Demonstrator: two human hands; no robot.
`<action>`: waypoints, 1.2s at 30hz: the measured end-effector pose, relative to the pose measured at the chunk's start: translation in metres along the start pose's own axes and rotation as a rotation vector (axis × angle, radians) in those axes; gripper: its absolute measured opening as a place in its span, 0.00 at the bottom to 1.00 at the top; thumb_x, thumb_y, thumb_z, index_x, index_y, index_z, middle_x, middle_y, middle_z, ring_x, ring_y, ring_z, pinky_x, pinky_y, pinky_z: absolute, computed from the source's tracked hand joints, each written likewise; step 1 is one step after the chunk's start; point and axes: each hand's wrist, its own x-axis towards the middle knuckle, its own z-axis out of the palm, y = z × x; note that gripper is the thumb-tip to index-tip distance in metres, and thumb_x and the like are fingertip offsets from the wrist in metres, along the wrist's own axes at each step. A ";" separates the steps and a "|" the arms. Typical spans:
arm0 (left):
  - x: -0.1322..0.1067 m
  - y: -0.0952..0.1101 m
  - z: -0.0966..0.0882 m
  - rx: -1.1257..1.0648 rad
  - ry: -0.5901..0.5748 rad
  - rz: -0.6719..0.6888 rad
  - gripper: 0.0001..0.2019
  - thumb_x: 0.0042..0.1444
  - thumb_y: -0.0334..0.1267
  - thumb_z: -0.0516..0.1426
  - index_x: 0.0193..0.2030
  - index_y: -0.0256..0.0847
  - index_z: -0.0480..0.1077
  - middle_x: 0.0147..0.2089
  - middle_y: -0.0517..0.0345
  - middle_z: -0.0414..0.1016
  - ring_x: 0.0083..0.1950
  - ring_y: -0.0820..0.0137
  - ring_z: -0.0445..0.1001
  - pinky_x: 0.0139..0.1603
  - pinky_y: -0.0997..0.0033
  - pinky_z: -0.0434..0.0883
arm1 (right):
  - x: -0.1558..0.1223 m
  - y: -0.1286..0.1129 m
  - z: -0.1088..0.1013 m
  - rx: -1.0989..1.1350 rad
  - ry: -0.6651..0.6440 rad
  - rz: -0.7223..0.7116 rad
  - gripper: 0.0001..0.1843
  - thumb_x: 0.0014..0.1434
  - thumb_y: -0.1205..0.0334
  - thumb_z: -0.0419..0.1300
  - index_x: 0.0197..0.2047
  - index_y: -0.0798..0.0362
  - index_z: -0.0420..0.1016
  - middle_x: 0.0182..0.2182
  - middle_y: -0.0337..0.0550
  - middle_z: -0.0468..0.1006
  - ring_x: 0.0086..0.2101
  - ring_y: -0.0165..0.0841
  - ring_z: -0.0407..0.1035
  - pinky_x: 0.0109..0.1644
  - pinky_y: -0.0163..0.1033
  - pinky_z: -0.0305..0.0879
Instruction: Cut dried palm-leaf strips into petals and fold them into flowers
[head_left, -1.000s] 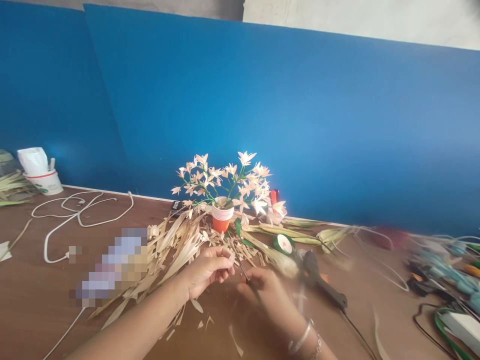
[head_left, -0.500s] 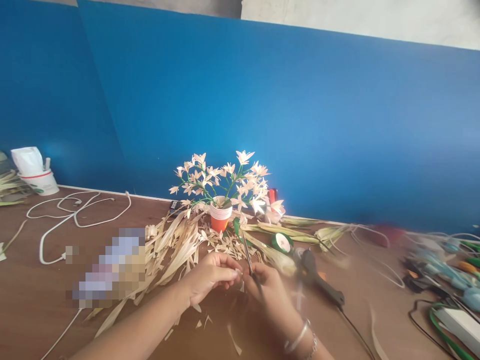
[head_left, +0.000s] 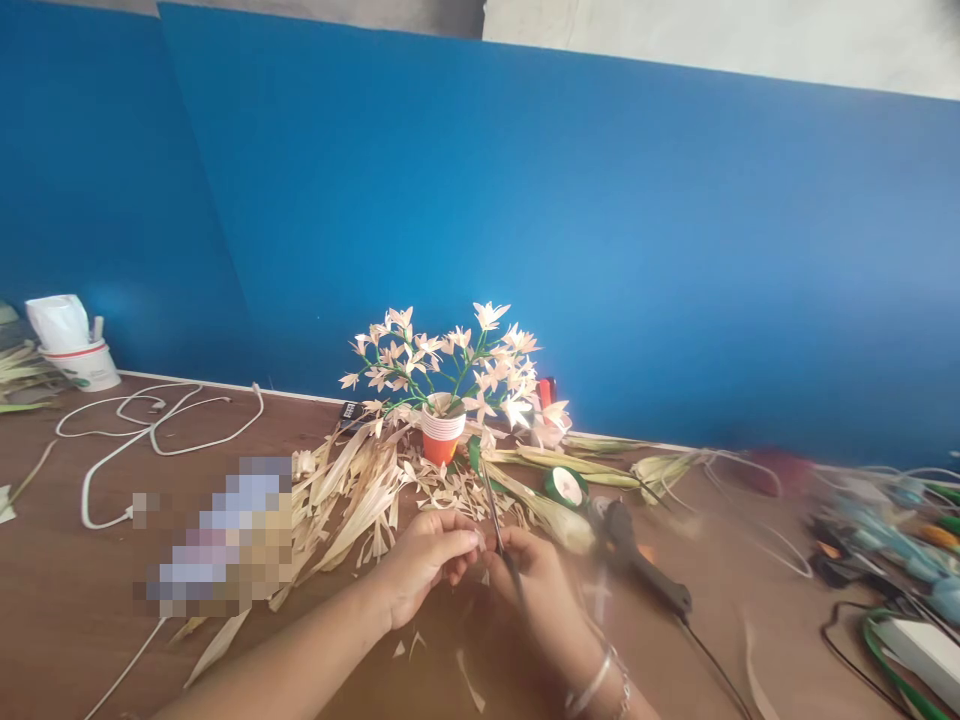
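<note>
Pinched at the fingertips of my left hand [head_left: 435, 560] is a small pale piece of husk, mostly hidden by the fingers. Close beside it, my right hand [head_left: 536, 575] is closed around slim metal scissors [head_left: 492, 505], blades pointing away from me. My two hands' fingertips nearly meet. Just beyond them stands an orange and white cup [head_left: 442, 435] holding pale star-shaped flowers [head_left: 487, 375] on green stems. Cut scraps [head_left: 457, 490] lie around the cup, and long dried husks [head_left: 360, 490] spread to its left.
Right of my hands lie a roll of green tape [head_left: 565, 487] and a black glue gun [head_left: 645, 565] with its cord. White cables [head_left: 150, 430] loop on the left beside a blurred-out object [head_left: 225, 530]. A blue panel [head_left: 562, 230] rises behind the table.
My left hand has shifted slightly, its fingers still pinched. The right hand and the scissors have stayed almost in place.
</note>
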 end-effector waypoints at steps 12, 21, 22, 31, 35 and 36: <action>0.000 -0.003 0.004 0.059 0.028 0.083 0.05 0.43 0.34 0.60 0.25 0.35 0.69 0.22 0.63 0.67 0.23 0.77 0.62 0.25 0.75 0.59 | -0.001 -0.005 0.000 0.107 0.028 0.020 0.18 0.47 0.46 0.62 0.27 0.52 0.64 0.11 0.31 0.65 0.12 0.24 0.56 0.15 0.30 0.52; -0.001 -0.002 0.005 -0.071 -0.001 0.031 0.05 0.40 0.33 0.60 0.26 0.36 0.68 0.23 0.62 0.68 0.24 0.78 0.63 0.27 0.75 0.60 | 0.002 0.001 -0.003 0.119 0.028 0.082 0.21 0.45 0.42 0.61 0.27 0.52 0.66 0.12 0.32 0.65 0.12 0.25 0.57 0.15 0.31 0.53; -0.001 -0.003 0.005 -0.084 -0.010 0.028 0.06 0.40 0.33 0.60 0.26 0.36 0.68 0.24 0.62 0.68 0.24 0.77 0.63 0.27 0.75 0.60 | 0.002 0.002 -0.003 0.114 0.031 0.082 0.22 0.44 0.41 0.61 0.27 0.52 0.66 0.11 0.32 0.65 0.12 0.25 0.57 0.15 0.31 0.53; 0.002 -0.010 0.003 -0.029 0.045 0.067 0.05 0.43 0.34 0.60 0.26 0.36 0.67 0.23 0.63 0.66 0.26 0.76 0.64 0.29 0.74 0.61 | 0.005 0.011 0.000 0.162 0.032 0.013 0.20 0.45 0.44 0.62 0.28 0.53 0.67 0.11 0.32 0.66 0.12 0.25 0.58 0.16 0.31 0.54; 0.002 -0.009 0.003 -0.049 0.046 0.063 0.05 0.42 0.34 0.60 0.26 0.36 0.68 0.24 0.62 0.67 0.26 0.76 0.63 0.28 0.74 0.61 | 0.001 0.001 -0.001 0.180 0.056 0.046 0.22 0.44 0.42 0.62 0.29 0.53 0.67 0.12 0.32 0.66 0.12 0.26 0.59 0.15 0.30 0.54; 0.002 -0.008 0.003 -0.051 0.043 0.056 0.06 0.42 0.34 0.61 0.26 0.36 0.68 0.23 0.62 0.67 0.26 0.76 0.63 0.28 0.74 0.61 | 0.000 -0.001 -0.001 0.172 0.055 0.055 0.22 0.44 0.42 0.62 0.29 0.53 0.67 0.12 0.32 0.66 0.12 0.26 0.59 0.15 0.30 0.54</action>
